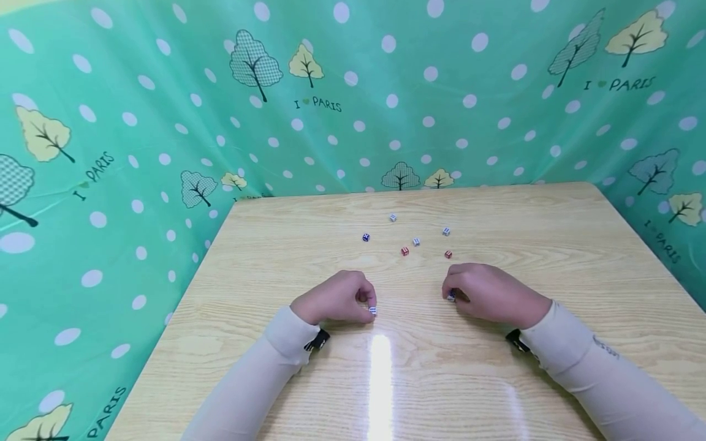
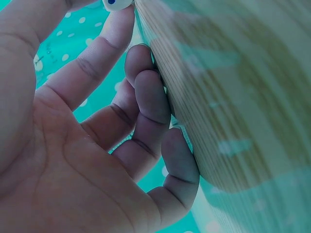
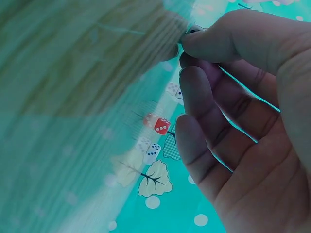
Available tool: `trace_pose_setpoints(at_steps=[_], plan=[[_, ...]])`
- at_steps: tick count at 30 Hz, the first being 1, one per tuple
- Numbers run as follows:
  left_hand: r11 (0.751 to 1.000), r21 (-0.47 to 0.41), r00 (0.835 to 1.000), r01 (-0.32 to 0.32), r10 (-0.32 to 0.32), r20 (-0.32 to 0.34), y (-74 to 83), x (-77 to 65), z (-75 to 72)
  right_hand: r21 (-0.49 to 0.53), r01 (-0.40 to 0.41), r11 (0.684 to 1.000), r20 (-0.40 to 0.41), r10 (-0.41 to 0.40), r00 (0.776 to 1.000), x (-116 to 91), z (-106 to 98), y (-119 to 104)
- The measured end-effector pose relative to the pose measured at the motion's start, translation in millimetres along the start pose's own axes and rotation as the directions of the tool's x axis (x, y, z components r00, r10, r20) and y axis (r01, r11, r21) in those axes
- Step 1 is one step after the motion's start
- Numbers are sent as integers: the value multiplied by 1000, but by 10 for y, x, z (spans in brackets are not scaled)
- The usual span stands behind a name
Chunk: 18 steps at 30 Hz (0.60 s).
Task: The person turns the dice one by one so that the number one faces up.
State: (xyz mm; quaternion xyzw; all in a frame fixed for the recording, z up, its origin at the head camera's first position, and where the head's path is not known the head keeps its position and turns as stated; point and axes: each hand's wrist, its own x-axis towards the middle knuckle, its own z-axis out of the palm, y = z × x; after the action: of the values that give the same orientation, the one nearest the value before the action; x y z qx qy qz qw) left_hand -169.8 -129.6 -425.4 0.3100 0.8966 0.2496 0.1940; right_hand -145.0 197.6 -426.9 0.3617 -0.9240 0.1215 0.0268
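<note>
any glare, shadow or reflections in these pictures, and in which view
head: a white glare streak on the wooden table, a fainter one to its right; left wrist: dim, the fingers in shadow, greenish reflections on the tabletop; right wrist: also dim, the glossy table mirroring a red die and the patterned cloth

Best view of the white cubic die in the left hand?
Head view: the white cubic die, pinched by the left hand, shows a pipped face. Left wrist: larger, but cropped by the top edge. Right wrist: not visible.
</note>
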Motion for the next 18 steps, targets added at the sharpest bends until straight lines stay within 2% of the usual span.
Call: trace_pose_setpoints(at_steps=[14,18], plan=[[1000,-1,1000,-5,5,-2,3,-5,-2,-8,-9,1000,-1,9,1000,1,-17,8],[1000,-6,1000,-2,2,0,-7,-1,6,26,-24,999,4,24,1000,0,-38,0]])
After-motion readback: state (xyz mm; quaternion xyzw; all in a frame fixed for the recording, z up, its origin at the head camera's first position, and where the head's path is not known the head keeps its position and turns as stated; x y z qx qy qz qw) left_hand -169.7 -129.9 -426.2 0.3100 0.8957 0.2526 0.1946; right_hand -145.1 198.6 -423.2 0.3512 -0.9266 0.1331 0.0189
